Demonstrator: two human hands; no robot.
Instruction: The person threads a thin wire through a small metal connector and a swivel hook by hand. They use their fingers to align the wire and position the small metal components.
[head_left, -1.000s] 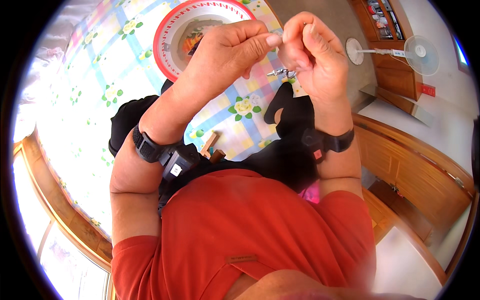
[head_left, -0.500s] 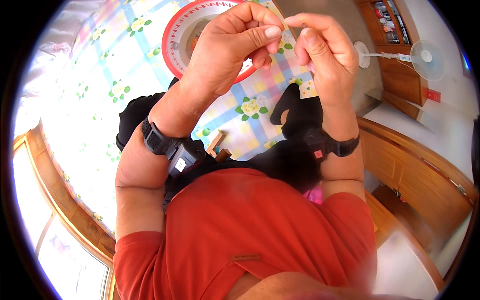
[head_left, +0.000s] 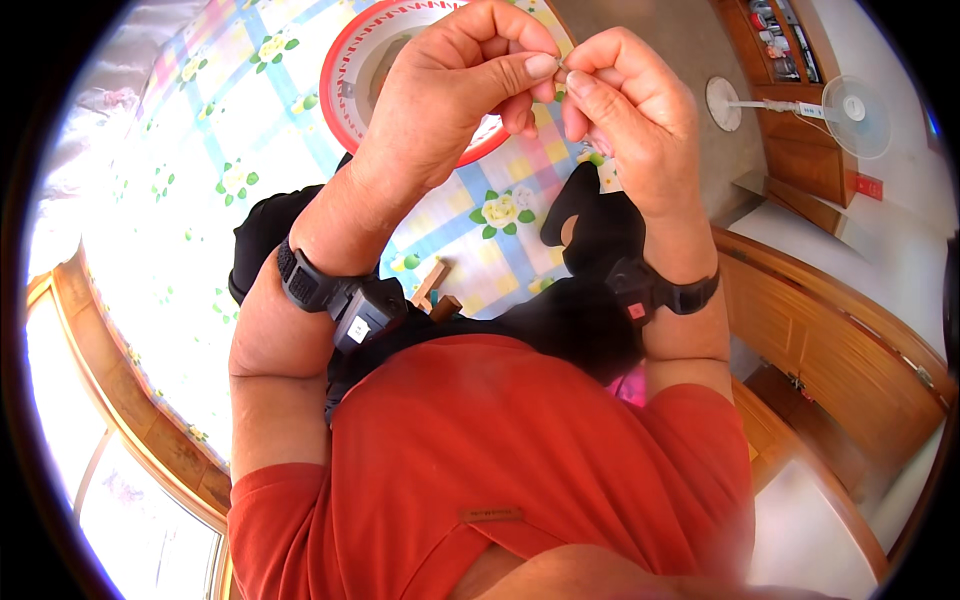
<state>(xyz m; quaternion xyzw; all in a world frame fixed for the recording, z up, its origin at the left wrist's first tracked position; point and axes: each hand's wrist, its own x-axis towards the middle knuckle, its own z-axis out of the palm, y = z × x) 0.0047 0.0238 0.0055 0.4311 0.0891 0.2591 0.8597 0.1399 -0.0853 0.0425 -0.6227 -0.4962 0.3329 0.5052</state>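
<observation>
My left hand (head_left: 445, 95) is raised over the right side of a white basin with a red rim (head_left: 335, 75), thumb and forefinger pinched together. My right hand (head_left: 640, 120) meets it fingertip to fingertip, closed in a pinch too. Between the fingertips shows a tiny speck too small to name. The basin stands on a flowered, checked cloth (head_left: 285, 150), and my left hand and forearm cover much of it. Something greyish lies inside the basin, only partly visible. Each forearm wears a black strap with a small box.
A small wooden piece (head_left: 430, 285) lies on the cloth close to my body. Black fabric (head_left: 600, 230) spreads beneath my forearms. To the right are a white fan (head_left: 855, 110), a wooden cabinet (head_left: 800, 160) and a wooden bench-like piece (head_left: 830, 350). A window (head_left: 150, 500) is at lower left.
My right hand has moved slightly left and down, so its fingertips now meet those of my left hand. The left hand has shifted only a little to the left.
</observation>
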